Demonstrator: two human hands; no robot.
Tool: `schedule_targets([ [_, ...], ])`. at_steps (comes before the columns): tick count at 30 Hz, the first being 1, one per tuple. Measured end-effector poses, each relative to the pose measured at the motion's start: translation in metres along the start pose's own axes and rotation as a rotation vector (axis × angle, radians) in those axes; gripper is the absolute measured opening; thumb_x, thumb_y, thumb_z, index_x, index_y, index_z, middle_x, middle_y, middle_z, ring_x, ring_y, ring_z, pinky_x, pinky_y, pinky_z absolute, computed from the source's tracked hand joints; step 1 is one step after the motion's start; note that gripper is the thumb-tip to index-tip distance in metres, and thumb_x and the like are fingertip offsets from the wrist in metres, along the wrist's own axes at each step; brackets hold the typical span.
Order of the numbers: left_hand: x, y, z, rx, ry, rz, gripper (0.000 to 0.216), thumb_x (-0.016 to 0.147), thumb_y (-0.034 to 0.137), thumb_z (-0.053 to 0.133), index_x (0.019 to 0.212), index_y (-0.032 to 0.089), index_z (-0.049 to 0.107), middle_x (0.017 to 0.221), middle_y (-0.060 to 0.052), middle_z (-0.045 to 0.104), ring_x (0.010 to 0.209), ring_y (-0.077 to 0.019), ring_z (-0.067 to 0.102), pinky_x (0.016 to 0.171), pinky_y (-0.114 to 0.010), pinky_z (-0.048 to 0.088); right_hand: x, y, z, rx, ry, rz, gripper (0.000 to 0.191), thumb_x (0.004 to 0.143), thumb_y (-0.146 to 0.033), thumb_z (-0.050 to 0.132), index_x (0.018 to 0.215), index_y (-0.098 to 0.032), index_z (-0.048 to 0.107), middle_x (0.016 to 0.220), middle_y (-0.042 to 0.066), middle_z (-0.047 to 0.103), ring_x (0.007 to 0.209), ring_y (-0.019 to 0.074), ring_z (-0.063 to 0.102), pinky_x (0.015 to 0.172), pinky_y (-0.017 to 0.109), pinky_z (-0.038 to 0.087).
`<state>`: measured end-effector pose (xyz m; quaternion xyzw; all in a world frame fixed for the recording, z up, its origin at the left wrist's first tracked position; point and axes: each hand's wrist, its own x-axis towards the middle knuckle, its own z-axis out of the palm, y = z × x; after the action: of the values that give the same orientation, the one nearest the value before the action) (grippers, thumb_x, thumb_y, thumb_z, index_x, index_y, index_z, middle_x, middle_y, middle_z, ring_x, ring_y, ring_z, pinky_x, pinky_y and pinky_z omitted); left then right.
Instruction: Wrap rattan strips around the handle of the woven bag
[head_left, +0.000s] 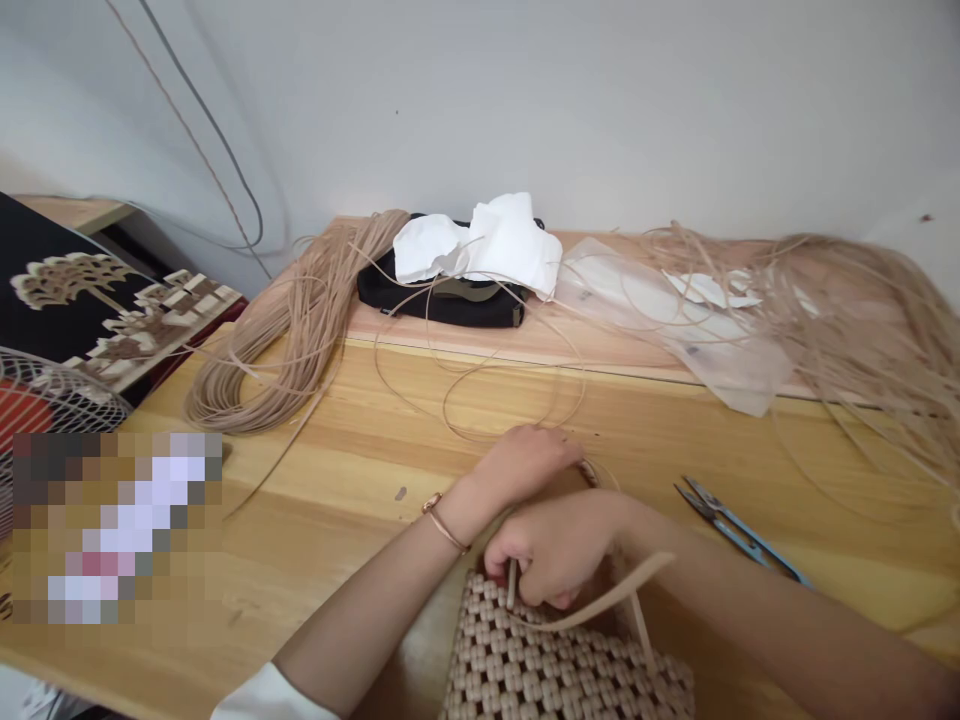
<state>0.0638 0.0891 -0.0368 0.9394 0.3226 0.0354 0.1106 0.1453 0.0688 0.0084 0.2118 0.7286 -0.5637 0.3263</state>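
Note:
A beige woven piece (547,670) lies on the wooden table (315,500) near its front edge. My right hand (559,550) is closed, pinching a flat cane strip (600,600) at the weave's top edge; the strip loops out to the right. My left hand (525,460), with a thin bracelet at the wrist, sits curled just behind the right hand on the far rim of the weave. Its fingers are bent down and mostly hidden, so what they grip is unclear.
Small blue snips (739,535) lie right of my hands. Bundles of cane strands lie at the left (292,330) and far right (862,310). A black pouch (442,295) under white paper (487,245) and a clear plastic bag (675,330) rest on the raised back ledge.

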Motion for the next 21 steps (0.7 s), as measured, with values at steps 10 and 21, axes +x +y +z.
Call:
schedule_targets([
  [10, 0.000, 0.001, -0.001, -0.028, -0.010, -0.014, 0.010, 0.085, 0.018, 0.052, 0.085, 0.017, 0.061, 0.081, -0.001, 0.066, 0.073, -0.0157, 0.061, 0.062, -0.025, 0.047, 0.006, 0.010, -0.003, 0.235, -0.193, -0.044, 0.019, 0.069, -0.007, 0.058, 0.082, -0.017, 0.050, 0.048, -0.011, 0.046, 0.043, 0.0056, 0.043, 0.040, 0.013, 0.031],
  [21, 0.001, 0.000, -0.003, -0.036, -0.014, -0.017, 0.019, 0.088, 0.015, 0.044, 0.081, 0.017, 0.061, 0.082, -0.003, 0.067, 0.072, -0.0142, 0.060, 0.064, -0.023, 0.046, 0.004, 0.014, 0.006, 0.355, -0.134, -0.105, 0.024, 0.081, -0.035, 0.058, 0.072, -0.017, 0.045, 0.048, -0.009, 0.048, 0.038, 0.0045, 0.041, 0.040, 0.014, 0.034],
])
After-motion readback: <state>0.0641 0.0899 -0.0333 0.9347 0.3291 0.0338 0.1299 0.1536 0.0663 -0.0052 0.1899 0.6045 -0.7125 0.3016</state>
